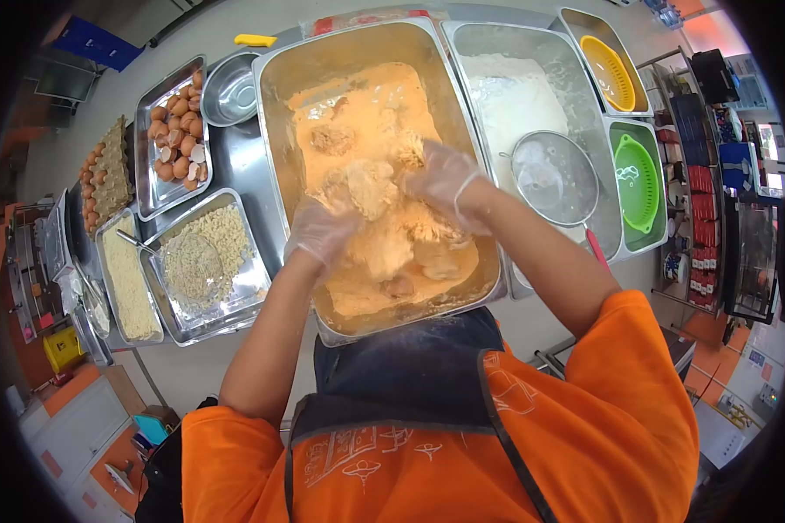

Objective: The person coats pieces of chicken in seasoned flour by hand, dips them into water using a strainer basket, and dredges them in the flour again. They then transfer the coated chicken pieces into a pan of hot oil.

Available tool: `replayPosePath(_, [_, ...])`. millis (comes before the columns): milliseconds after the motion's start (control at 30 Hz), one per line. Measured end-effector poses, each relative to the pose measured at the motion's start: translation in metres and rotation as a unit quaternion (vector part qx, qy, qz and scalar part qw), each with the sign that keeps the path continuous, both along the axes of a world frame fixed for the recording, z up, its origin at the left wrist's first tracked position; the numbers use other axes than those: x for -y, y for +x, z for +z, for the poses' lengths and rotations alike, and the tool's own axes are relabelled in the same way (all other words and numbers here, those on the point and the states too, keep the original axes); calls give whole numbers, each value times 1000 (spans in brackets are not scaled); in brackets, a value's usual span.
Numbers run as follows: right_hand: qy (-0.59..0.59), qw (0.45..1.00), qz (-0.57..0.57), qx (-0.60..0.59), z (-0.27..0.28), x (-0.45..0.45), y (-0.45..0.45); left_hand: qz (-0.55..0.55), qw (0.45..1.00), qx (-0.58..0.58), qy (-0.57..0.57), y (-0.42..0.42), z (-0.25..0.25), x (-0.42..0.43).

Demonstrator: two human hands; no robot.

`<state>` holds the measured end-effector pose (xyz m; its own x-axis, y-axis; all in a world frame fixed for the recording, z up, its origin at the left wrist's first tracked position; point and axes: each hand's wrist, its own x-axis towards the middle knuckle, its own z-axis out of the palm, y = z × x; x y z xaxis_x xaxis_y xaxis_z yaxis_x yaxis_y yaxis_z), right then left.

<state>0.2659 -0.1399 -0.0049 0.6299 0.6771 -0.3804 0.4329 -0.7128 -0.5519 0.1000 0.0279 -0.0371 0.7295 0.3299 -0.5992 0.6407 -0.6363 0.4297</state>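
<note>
Large tray: its long, deep well [279, 113] held orange powder [349, 301] and several lumpy pieces; the clock directions below ran from its middle, with twelve away from the person.
Coating: part done, by the look of it. The central piece [371, 187] wore a shaggy, fairly full layer, while the piece at half past ten [331, 138] and the one at six [397, 286] showed browner patches, so their cover looked uneven. Plenty of loose powder lay around them, and every coated piece that showed was within this tray.
Left hand: the gloved left hand [324, 228] was at eight o'clock, against the near side of the central piece. Its fingertips were lost in powder and blur; how wide or narrow the grip was could not be told.
Right hand: the gloved right hand [449, 185] was at three o'clock, fingers toward a powdered clump [410, 148]; whether the grip had closed on it could not be told.
White powder: it lay spread [515, 74] in the tray at two, with a round sieve [554, 179] at three.
Baskets: yellow [609, 74] at two, green [637, 183] at three, farther out.
Eggs: cracked shells [179, 139] were heaped at half past nine, so those eggs had been opened; more brown eggs [89, 187] sat by a carton at nine.
Bowl: a metal bowl [231, 91] stood at ten on the counter [240, 161].
Crumbs: a pale, crumbly heap [218, 235] filled much of a tray at eight.
</note>
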Motion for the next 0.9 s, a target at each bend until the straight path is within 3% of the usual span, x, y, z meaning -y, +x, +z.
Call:
replayPosePath(33, [48,998,-46,-17,19,-8,4,234,959,69,-147,-3,7,2])
replayPosePath(100, [-31,992,-77,-93,13,-42,43,-45,988,-119,-87,14,76,-3])
replayPosePath(133, [-43,993,-85,-67,-13,-58,59,-129,991,-34,3,9,36,-13])
replayPosePath(200, [-7,995,-80,59,-89,-85,62,14,996,-76,36,48,48,-18])
replayPosePath(267, [48,983,-32,177,-129,-98,31,131,977,86,143,78,10,-29])
replayPosePath(333, [-115,971,211,-17,-74,-100,5,167,951,146,217,103,-29,-28])
replayPosePath(367, [-120,971,207,-17,-60,-86,-5,165,952,147,212,104,-44,-32])
replayPosePath(433, [-69,967,217,-114,-39,-52,-11,-69,978,87,176,105,-64,-49])
replayPosePath(467, [-75,967,214,-117,-30,-41,-5,-71,979,86,170,105,-61,-52])
replayPosePath(500, [-91,976,171,-96,-22,-32,1,-296,937,-51,177,104,-59,-55])
replayPosePath(567, [-108,984,124,-76,-33,-21,-1,-505,827,-180,169,100,-63,-48])
replayPosePath(600, [-86,996,30,4,-56,-17,-13,-165,976,-136,-42,90,-66,-37])
replayPosePath(633, [-63,992,-63,84,-69,-15,-24,209,945,-69,-244,81,-72,-28])
replayPosePath(667, [-62,993,-62,83,-63,-20,-30,210,945,-69,-242,75,-82,-21])
replayPosePath(733, [-95,991,-77,-51,-48,-35,-31,200,936,15,-289,73,-96,-14])
replayPosePath(767, [-94,991,-80,-58,-35,-32,-34,197,937,9,-287,64,-75,-9])
replayPosePath(833, [-87,987,82,-111,-10,-16,-27,90,975,-28,-200,49,-23,-3])
replayPosePath(900, [-61,987,103,-102,-11,16,-35,66,984,-53,-155,30,31,8])
